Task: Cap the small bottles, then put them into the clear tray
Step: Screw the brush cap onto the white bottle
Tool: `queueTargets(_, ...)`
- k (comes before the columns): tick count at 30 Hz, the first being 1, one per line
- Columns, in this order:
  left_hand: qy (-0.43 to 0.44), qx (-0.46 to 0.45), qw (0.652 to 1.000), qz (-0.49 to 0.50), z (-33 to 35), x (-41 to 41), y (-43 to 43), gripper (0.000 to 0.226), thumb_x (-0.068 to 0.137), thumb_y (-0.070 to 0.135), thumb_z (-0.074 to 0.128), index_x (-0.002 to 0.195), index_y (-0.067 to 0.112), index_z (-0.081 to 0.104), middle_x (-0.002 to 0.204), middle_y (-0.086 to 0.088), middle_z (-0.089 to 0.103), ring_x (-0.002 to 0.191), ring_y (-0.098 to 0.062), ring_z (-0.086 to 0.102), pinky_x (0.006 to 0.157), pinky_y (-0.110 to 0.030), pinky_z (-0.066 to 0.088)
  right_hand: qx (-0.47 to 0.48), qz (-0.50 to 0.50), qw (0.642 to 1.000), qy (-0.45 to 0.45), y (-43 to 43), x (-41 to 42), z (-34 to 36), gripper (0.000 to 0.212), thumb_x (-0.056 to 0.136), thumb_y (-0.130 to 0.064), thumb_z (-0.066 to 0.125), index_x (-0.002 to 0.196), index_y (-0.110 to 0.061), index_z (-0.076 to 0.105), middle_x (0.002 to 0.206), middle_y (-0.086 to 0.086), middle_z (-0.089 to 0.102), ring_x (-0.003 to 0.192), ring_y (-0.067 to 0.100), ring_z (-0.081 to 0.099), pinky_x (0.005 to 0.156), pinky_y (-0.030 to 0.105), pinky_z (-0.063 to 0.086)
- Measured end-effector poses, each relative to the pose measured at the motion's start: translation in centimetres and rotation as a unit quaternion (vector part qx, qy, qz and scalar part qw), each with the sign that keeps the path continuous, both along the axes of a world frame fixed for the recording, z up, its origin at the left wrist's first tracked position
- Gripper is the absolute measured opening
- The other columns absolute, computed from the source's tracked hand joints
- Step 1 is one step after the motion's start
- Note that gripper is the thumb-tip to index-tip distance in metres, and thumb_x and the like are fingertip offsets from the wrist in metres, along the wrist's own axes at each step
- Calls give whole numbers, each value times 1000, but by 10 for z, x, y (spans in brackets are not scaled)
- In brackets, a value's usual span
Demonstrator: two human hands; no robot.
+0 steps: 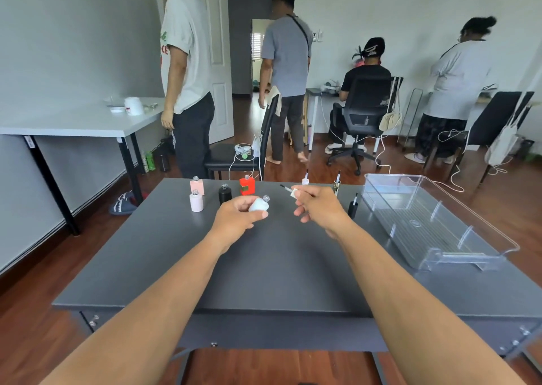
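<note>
My left hand point(239, 216) grips a small white bottle point(259, 204), tilted with its open neck pointing up and right. My right hand point(318, 208) pinches a white brush cap point(292, 192), its brush tip aimed left toward the bottle, a short gap apart. On the dark table point(278, 267) stand uncapped bottles: two pink ones point(196, 201) point(197, 185), a black one point(224, 194) and a red one point(247, 185). Loose brush caps stand upright: white point(305, 179), gold point(337, 185), black point(353, 207). The clear tray point(440, 226) sits at the right with nothing in it.
A black chair point(234, 156) with cables stands just beyond the table's far edge. Several people stand or sit further back in the room. A white table point(73, 120) is at the left.
</note>
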State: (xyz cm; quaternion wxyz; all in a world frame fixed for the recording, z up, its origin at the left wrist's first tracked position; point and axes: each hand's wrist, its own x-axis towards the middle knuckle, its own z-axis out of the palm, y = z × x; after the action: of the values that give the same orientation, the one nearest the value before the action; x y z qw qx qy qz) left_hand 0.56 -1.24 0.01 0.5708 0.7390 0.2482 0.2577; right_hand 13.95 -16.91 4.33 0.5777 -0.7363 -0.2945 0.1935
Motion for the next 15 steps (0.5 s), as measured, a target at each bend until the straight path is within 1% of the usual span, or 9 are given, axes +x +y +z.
queueTargets(2,3,9,1000,4,3,-4,-4,35,79,14,82,111,27,73,103,8,74,92,-8,66,69,-23,54,-12,13,999,-29,-3,-4,4,23,97,-14,57,118,-13,66,91,5,64,67,16,61,56,26,50)
queueTargets(4,5,20,1000,14,8,-6,-6,33,77,14,84,101,34,72,99,12,74,88,-6,65,65,-21,52,-14,18,998,-54,-7,-6,8,14,92,-13,65,106,-14,67,99,8,67,68,18,63,56,26,50)
queueTargets(6,4,32,999,22,14,-7,-7,35,75,14,85,94,39,71,97,16,73,86,-4,65,65,-19,52,-21,12,997,-77,-10,-7,13,11,88,-13,71,99,-13,67,101,10,68,69,18,65,55,26,49)
queueTargets(8,3,45,999,24,18,-7,-8,36,73,14,87,91,41,71,96,19,73,86,-3,66,68,-20,53,-29,7,995,-97,-12,-8,17,11,86,-14,73,96,-12,70,101,10,69,68,16,65,55,24,48)
queueTargets(11,10,67,997,21,21,-6,-11,38,70,13,88,89,42,71,97,18,74,86,-5,67,80,-25,56,-29,3,993,-113,-13,-8,20,8,86,-15,74,93,-14,71,98,9,70,67,14,65,54,23,48)
queueTargets(15,16,85,996,18,22,-4,-14,38,69,13,88,90,41,71,99,16,75,90,-9,69,82,-26,55,-32,-3,992,-126,-15,-9,22,7,86,-16,73,93,-15,71,96,8,71,68,14,66,57,26,51)
